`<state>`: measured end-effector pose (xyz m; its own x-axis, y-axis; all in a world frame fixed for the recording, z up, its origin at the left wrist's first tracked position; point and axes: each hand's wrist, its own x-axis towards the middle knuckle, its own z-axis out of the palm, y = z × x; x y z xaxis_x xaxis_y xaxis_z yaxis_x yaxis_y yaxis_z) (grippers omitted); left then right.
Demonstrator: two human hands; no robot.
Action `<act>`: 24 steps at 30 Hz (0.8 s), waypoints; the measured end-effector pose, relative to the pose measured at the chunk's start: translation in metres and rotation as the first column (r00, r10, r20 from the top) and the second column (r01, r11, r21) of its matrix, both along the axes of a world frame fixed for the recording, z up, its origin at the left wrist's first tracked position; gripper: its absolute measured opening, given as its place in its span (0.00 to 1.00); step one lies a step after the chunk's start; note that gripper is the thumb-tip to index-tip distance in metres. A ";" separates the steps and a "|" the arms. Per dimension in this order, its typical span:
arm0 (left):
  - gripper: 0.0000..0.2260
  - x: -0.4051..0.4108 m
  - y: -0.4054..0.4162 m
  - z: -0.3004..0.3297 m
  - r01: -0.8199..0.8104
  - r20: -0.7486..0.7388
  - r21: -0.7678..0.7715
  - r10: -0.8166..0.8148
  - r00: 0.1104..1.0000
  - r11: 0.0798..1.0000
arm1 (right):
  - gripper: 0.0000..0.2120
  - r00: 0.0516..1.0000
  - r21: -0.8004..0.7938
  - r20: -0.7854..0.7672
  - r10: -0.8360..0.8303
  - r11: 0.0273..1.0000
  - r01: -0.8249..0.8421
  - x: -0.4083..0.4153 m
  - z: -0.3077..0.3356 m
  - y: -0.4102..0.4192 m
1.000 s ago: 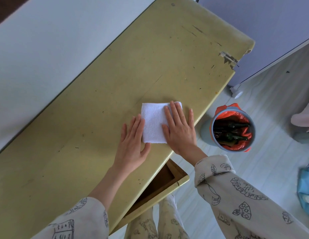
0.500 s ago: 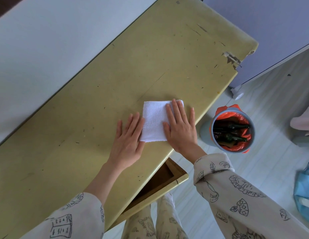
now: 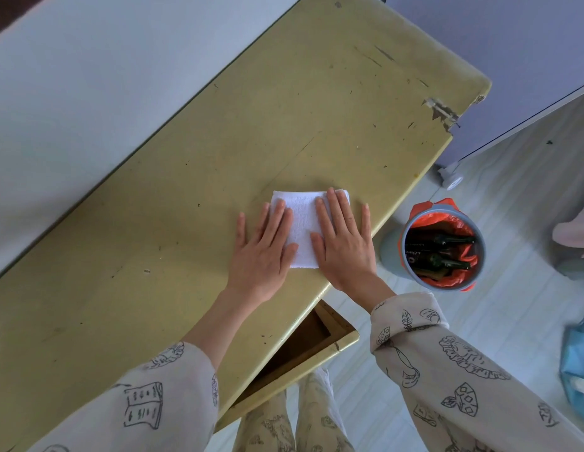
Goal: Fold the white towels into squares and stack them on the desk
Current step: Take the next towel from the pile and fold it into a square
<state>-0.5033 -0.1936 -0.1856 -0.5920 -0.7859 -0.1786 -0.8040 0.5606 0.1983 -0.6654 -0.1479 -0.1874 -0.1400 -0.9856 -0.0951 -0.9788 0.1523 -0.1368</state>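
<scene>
A small white towel (image 3: 303, 223), folded into a square, lies on the worn yellow-green desk (image 3: 218, 141) near its front edge. My left hand (image 3: 262, 252) lies flat with straight fingers, its fingertips pressing on the towel's left part. My right hand (image 3: 344, 243) is also flat, its fingers pressing the towel's right part, with the palm over the lower right corner. Only the middle strip of the towel shows between the two hands.
An open drawer (image 3: 303, 347) juts out under the desk's front edge. A grey bin (image 3: 443, 246) with an orange liner and dark bottles stands on the floor at the right. A blue bag (image 3: 577, 363) lies at the far right. A white wall (image 3: 88, 76) runs behind the desk.
My left hand has slid right, from beside the towel onto its left part. My right hand has stayed flat on the towel's right part.
</scene>
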 end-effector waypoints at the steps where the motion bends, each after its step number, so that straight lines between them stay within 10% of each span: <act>1: 0.27 0.002 0.000 -0.001 0.012 0.013 -0.004 -0.012 1.000 1.000 | 0.28 1.000 0.005 0.002 -0.004 1.000 0.004 0.000 0.000 0.000; 6: 0.29 -0.002 0.002 0.002 0.010 0.043 0.029 -0.011 0.999 1.000 | 0.27 0.992 -0.005 0.121 0.020 1.000 -0.020 -0.004 0.006 0.002; 9: 0.28 -0.004 0.012 0.003 0.009 0.013 0.056 -0.010 1.000 0.998 | 0.25 0.885 -0.129 0.424 -0.195 0.954 0.272 -0.005 0.017 0.024; 12: 0.28 -0.006 0.030 0.003 0.028 0.000 0.037 -0.028 1.000 0.999 | 0.21 0.490 0.043 0.682 -0.543 0.699 0.714 0.003 0.032 0.052; 16: 0.27 -0.006 0.054 0.001 0.114 -0.026 0.043 -0.113 0.993 0.993 | 0.15 -0.063 0.540 0.710 -0.701 0.485 0.688 0.000 0.034 0.058; 24: 0.22 0.000 0.086 0.023 0.096 -0.261 0.250 -0.029 0.965 0.963 | 0.09 0.028 0.548 0.666 -0.746 0.514 0.659 -0.009 0.055 0.089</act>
